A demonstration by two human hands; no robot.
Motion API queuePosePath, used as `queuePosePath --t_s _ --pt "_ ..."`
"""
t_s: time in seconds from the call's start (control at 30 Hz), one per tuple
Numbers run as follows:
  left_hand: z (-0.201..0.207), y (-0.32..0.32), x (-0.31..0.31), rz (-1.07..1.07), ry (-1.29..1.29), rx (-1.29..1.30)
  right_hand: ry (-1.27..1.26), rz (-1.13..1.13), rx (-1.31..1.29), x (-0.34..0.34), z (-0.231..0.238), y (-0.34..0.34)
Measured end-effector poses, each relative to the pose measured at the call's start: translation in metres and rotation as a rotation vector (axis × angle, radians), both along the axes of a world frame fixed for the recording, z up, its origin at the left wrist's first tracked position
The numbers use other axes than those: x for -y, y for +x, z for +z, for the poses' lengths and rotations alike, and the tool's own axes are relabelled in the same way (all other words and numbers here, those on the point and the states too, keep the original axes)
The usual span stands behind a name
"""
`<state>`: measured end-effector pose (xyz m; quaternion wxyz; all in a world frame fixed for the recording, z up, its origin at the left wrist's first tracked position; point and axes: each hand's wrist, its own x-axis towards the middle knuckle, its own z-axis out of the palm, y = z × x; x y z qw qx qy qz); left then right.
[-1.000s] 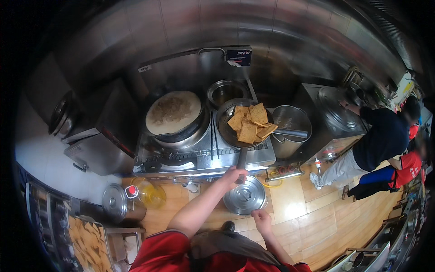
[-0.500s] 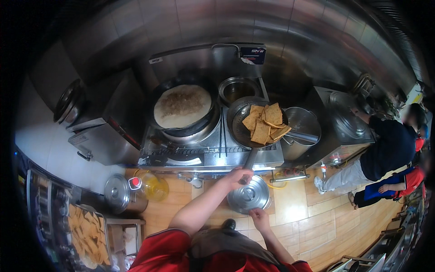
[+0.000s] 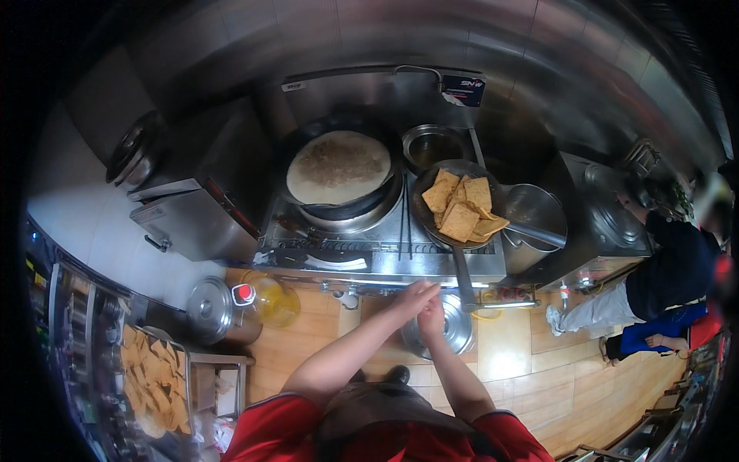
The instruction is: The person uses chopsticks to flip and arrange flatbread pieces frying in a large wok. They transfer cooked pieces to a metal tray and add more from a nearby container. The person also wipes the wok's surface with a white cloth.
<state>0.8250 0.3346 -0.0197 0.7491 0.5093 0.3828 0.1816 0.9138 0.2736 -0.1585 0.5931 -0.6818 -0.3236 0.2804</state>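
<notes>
My left hand (image 3: 414, 302) and my right hand (image 3: 433, 320) meet in front of the stove, above a silver pot lid (image 3: 460, 329). Their fingers are closed and overlap; what they hold, if anything, is hidden. Just right of them slants the handle of a perforated skimmer (image 3: 422, 206), untouched by either hand. Several square, golden-brown fried slices (image 3: 460, 222) are piled in its bowl, which rests at the stove's right side. To the left, a big black wok (image 3: 282, 173) holds a pale round layer with a brownish, foamy middle (image 3: 339, 165).
Chopsticks (image 3: 405, 219) lie beside the wok. Behind the skimmer is a pot of dark liquid (image 3: 433, 148); a tall steel pot (image 3: 539, 204) stands to its right. At lower left are an oil jug (image 3: 275, 300) and a tray of fried pieces (image 3: 154, 377). Two people are at right.
My left hand has let go of the skimmer's handle, and my right hand has come up to meet it. The view has shifted, so the stove appears farther right.
</notes>
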Motion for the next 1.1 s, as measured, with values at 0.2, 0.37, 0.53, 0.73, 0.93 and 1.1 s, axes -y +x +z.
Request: queuePosePath --t_s 0.2,0.37,0.53,0.73,0.93,1.1 --pt "-0.026 -0.18 0.029 0.278 -0.171 -0.027 -0.388 -0.188 0.599 -0.114 0.026 -0.029" --pt "-0.067 -0.34 0.077 0.567 -0.338 -0.199 -0.756 -0.163 0.767 -0.173 0.041 -0.043" --pt "-0.081 -0.422 0.112 0.698 -0.483 -0.248 -0.838 -0.074 0.839 -0.197 0.038 -0.037" --pt "-0.105 -0.432 0.088 0.629 -0.481 -0.202 -0.379 -0.28 0.626 -0.136 0.05 -0.059" --pt "-0.104 -0.385 0.028 0.446 -0.414 -0.18 0.071 -0.42 0.547 -0.025 0.147 -0.096" --pt "-0.103 -0.337 0.012 0.299 -0.3 -0.166 0.266 -0.251 0.579 -0.025 0.204 -0.099"
